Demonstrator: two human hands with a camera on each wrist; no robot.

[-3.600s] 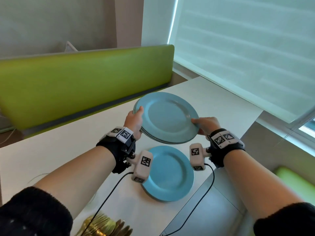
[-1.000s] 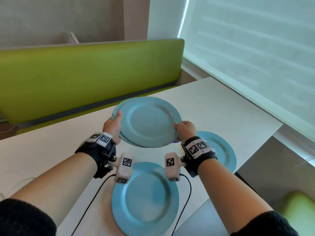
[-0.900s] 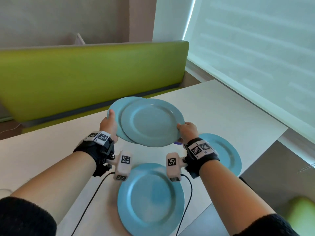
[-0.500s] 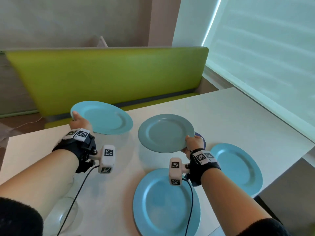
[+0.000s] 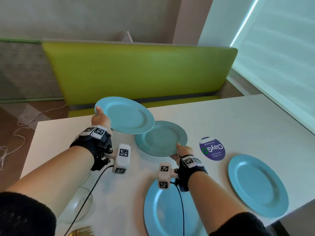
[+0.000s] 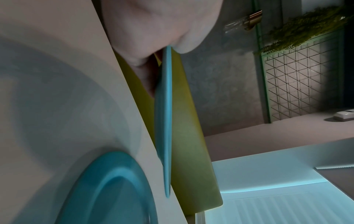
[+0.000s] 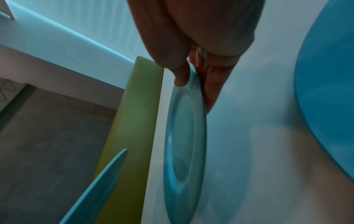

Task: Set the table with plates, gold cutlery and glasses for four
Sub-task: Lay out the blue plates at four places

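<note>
My left hand (image 5: 100,118) pinches the rim of a light blue plate (image 5: 125,117) and holds it in the air over the table's far left part; the left wrist view shows that plate (image 6: 165,106) edge-on between thumb and fingers. My right hand (image 5: 181,151) grips the near rim of a second blue plate (image 5: 161,138), held low over the white table (image 5: 247,120), thumb on top and fingers beneath (image 7: 210,84). Two more blue plates lie flat: one in front of me (image 5: 163,212), one at the right (image 5: 257,184). Gold cutlery (image 5: 81,231) shows at the bottom edge.
A clear glass (image 5: 76,206) stands at the near left under my left forearm. A round purple sticker (image 5: 213,149) lies on the table right of the held plate. A green bench back (image 5: 139,70) runs behind the table; a window blind (image 5: 281,57) is on the right.
The stacked plates have been split, one in each hand. My left hand carried its plate out to the left, then back toward the middle, where it now overlaps the right hand's plate.
</note>
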